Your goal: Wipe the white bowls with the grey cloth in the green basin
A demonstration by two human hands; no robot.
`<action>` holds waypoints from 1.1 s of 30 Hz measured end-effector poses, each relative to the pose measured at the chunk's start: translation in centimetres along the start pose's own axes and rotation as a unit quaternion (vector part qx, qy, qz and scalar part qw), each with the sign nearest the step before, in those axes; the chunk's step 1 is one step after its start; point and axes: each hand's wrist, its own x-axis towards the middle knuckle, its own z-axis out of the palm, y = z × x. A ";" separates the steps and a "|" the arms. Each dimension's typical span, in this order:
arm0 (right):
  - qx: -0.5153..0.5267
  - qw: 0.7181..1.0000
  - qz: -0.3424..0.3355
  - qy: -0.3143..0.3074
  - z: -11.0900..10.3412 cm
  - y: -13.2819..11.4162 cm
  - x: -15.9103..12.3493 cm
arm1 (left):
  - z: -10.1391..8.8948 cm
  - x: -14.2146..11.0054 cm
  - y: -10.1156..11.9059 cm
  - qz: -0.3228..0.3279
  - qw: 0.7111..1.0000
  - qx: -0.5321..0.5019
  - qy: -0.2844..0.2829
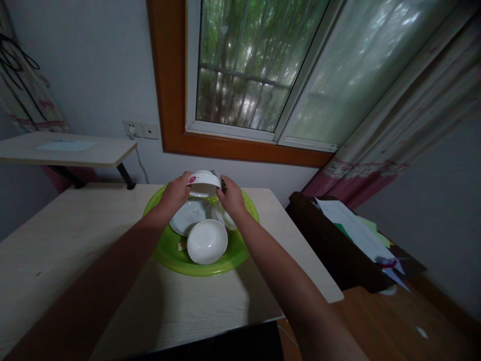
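Over the far side of a green plastic basin (210, 271), I hold a white bowl (204, 177) with a red flower mark, tipped on its side. My left hand (178, 193) grips its left edge. On its right edge, my right hand (231, 194) is closed; a small dark and silvery item (223, 185) shows by those fingers, too small to name. Below, inside the basin, lie a white plate (191, 215) and another white bowl (208, 241) that faces up. More white dishes (225, 216) are partly hidden by my right hand.
The basin stands on a pale wooden table (101, 240). A raised shelf (67, 150) is at the left, near a wall socket (133, 129) with a plugged cord. Behind is a window (259, 75). Papers (353, 230) lie on a dark cabinet (326, 240) at the right.
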 end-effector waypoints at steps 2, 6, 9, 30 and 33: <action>-0.022 0.999 -0.045 0.001 -0.3 -0.7 -0.2 | 0.0 0.0 -0.1 0.002 1.000 0.003 0.005; -0.054 0.982 -0.177 -0.036 -0.9 -2.4 -0.6 | 0.1 0.1 -0.3 0.005 0.999 0.031 0.011; -0.038 0.975 -0.215 -0.042 -0.8 -2.9 -0.6 | 0.1 0.1 -0.5 0.019 0.999 0.033 0.029; 0.178 0.973 -0.149 -0.013 -0.8 -1.3 -0.3 | 0.3 0.0 -1.4 0.175 0.976 -0.090 0.093; 0.202 0.971 -0.129 -0.004 -0.7 -1.3 -0.4 | 0.3 0.1 -1.7 0.175 0.973 -0.094 0.116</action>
